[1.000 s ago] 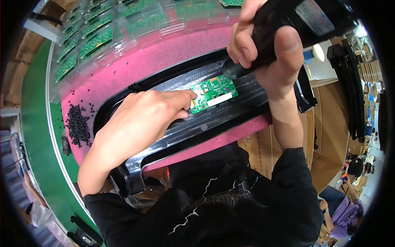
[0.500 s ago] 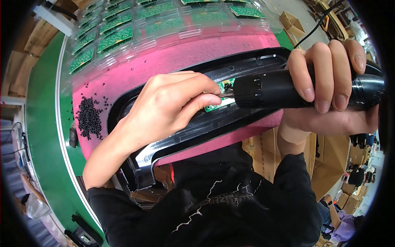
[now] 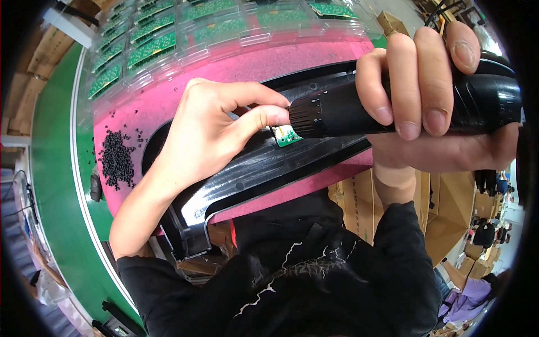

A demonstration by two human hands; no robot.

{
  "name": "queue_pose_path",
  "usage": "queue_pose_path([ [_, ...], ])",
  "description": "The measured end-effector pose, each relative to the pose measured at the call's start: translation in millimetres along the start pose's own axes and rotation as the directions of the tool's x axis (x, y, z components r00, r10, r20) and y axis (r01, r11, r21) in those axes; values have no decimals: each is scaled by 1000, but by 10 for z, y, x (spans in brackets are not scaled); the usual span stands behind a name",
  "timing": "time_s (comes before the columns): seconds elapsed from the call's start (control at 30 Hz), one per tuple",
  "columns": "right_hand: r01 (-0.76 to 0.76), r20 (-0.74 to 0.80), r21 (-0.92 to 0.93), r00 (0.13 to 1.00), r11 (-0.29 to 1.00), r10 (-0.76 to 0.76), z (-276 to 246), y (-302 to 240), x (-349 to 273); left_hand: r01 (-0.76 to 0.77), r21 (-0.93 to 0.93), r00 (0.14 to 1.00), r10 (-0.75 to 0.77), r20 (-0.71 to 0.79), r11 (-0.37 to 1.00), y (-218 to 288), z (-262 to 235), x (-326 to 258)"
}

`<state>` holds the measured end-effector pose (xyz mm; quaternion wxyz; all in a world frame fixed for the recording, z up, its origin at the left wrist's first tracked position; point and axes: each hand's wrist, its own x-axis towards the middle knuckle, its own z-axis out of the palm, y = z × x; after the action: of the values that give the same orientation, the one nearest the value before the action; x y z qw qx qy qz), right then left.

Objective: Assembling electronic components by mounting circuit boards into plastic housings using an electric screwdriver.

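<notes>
A black electric screwdriver [image 3: 337,115] lies across the right side, its nose pointing left, and my right hand [image 3: 418,95] is wrapped round its body. My left hand [image 3: 210,123] pinches thumb and forefinger together right at the driver's nose; what sits between the fingertips is hidden. Just below those fingertips shows part of a small green circuit board [image 3: 287,136], partly covered by hand and tool. It lies inside a long black plastic housing [image 3: 255,180] with a raised rim, which rests slanted on a pink mat [image 3: 224,70].
A heap of small black screws [image 3: 117,160] lies on the mat's left. Clear plastic trays [image 3: 191,53] with several green boards stand at the back. A green table [image 3: 56,185] runs along the left. Cardboard boxes [image 3: 359,208] stand at the right; other people are in the background.
Both hands and the screwdriver have shifted left and slightly up, with the driver's nose now at my left fingertips. The metal bit seen before is now hidden. More of the board's lower end shows.
</notes>
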<state>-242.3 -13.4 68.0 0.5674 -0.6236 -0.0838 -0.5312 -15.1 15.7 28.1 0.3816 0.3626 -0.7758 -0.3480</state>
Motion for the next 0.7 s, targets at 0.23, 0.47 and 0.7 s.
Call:
queue_pose_path([
  [0.23,-43,-128,-103,991,994,29,180,74,-3,-13,159,1000,16,-20,987,-16,17,-32],
  [0.47,-138,-238,-122,966,983,106,69,427,-96,-23,336,992,63,-107,942,-153,0,2],
  [0.7,-358,-549,-191,811,914,203,243,564,-27,-73,375,996,89,-25,924,-195,-9,-31],
])
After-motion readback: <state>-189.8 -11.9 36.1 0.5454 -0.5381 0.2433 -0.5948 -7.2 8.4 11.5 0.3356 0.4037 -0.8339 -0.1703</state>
